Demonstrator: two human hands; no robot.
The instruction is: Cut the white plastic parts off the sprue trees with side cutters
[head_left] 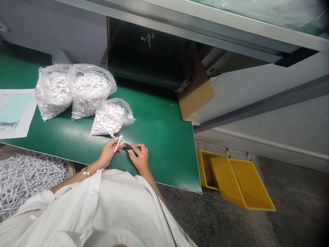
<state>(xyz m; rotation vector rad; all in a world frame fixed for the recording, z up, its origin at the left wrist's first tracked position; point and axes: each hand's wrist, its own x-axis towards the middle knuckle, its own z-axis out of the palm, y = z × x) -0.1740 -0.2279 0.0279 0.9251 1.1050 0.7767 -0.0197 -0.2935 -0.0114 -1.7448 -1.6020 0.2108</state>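
Between the fingers of my left hand [108, 152] is a white plastic sprue [118, 143], a thin branching stick with small parts at its far end. My right hand [140, 157] is closed round the handles of a pair of cutting pliers [131, 149]. The pliers' dark jaws lie against the sprue or right beside it; actual contact cannot be made out. Just beyond my hands stands an open clear bag [109, 118] full of small white parts. Two larger clear bags, a left one [53, 92] and a middle one [88, 91], hold similar white pieces.
Paper sheets [15, 111] lie at the left of the green table [167, 147]. A container heaped with white sticks [31, 181] is below the table's front edge at left. Yellow bins [241, 181] stand on the floor at right. A cardboard piece [195, 96] and metal frame [180, 24] rise behind.
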